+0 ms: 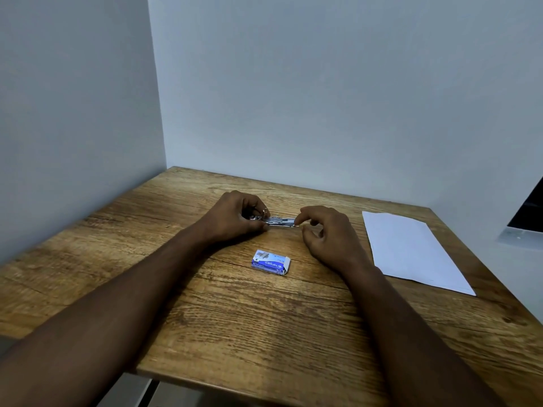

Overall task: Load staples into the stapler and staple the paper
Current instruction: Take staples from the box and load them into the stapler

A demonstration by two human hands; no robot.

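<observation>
I'm mid-loading: my left hand (235,215) grips the stapler (279,221), my right hand (323,233) pinches its front end. Next I need staples from the box (270,262).

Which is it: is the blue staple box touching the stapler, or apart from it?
Apart. The head view shows bare wooden table between the staple box and the stapler, which lies farther back.

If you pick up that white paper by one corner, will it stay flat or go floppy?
It would probably flop: the paper looks like a thin sheet lying flat on the table. It is likely light, so a push should slide it across the wood rather than tip it.
</observation>
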